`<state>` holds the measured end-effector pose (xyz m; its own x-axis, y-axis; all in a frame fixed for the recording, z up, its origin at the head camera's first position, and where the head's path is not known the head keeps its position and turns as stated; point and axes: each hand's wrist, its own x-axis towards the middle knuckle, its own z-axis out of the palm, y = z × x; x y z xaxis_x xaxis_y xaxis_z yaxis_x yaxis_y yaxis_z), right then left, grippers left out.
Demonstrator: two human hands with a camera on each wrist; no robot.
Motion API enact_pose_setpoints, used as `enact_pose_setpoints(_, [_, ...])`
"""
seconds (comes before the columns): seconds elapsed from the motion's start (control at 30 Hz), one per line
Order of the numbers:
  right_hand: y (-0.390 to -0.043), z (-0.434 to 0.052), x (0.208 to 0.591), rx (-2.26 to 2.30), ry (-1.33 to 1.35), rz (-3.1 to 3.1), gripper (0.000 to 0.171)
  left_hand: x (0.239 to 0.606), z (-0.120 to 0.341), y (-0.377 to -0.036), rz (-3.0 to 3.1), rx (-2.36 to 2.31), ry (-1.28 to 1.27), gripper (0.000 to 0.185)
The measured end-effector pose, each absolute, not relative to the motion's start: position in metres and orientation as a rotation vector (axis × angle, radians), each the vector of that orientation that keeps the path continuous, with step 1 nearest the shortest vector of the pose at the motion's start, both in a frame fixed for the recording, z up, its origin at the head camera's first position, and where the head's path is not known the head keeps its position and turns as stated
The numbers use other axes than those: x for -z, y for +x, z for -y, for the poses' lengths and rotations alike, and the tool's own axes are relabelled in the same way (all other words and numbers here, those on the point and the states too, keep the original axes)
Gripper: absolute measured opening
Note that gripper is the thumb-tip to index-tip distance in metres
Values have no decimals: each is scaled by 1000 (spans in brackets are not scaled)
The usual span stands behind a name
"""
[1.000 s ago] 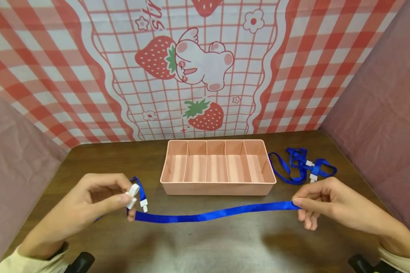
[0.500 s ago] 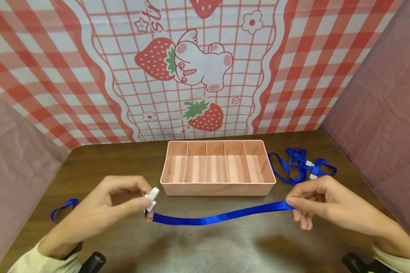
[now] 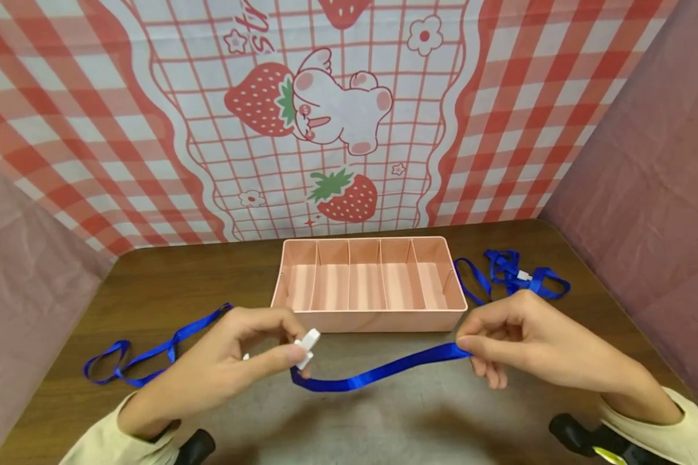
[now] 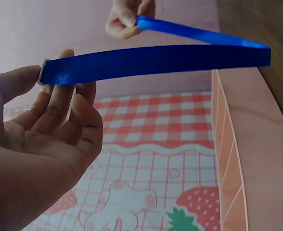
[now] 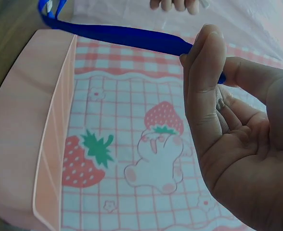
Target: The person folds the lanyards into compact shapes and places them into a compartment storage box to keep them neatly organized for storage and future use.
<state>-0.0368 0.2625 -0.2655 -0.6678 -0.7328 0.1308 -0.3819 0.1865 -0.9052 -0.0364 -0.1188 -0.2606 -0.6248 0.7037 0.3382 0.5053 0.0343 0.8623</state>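
Between my two hands a blue lanyard [image 3: 372, 378] hangs in a shallow sag, in front of the pink box. My left hand [image 3: 227, 368] pinches the white plastic clip [image 3: 307, 349] between thumb and index finger. In the left wrist view the blue strap [image 4: 156, 62] runs from that clip, folds at the far right and returns to the other hand. My right hand [image 3: 535, 342] pinches the strap's other end between thumb and fingertips, its remaining fingers curled. That end is partly hidden by the fingers in the right wrist view.
Behind the strap stands a pink box [image 3: 372, 321] divided into several compartments. To its right lie tangled blue lanyards [image 3: 506, 266] with a white clip [image 3: 524, 276]. Another blue strap [image 3: 200, 326] lies on the table at left, partly behind my left hand. A checked strawberry cloth [image 3: 518, 129] hangs behind.
My left hand has moved right with the clip and my right hand has moved left. The strap between them sags more. More of the strap on the left of the table shows.
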Motion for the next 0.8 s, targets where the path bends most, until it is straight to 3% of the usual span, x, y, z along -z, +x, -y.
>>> enact_pose_setpoints(0.3, [-37, -236, 254, 1465, -1069, -2107, 22, 268, 87, -39, -2111, -1618, 1459, 17])
enact_pose_setpoints(0.63, [-44, -210, 254, 1430, -1288, -2011, 22, 279, 55, -39, -2150, -1508, 1528, 8])
enact_pose_setpoints(0.8, [-47, -204, 257, 1397, -1262, -2008, 17, 286, 45, -41, -2119, -1477, 1584, 7])
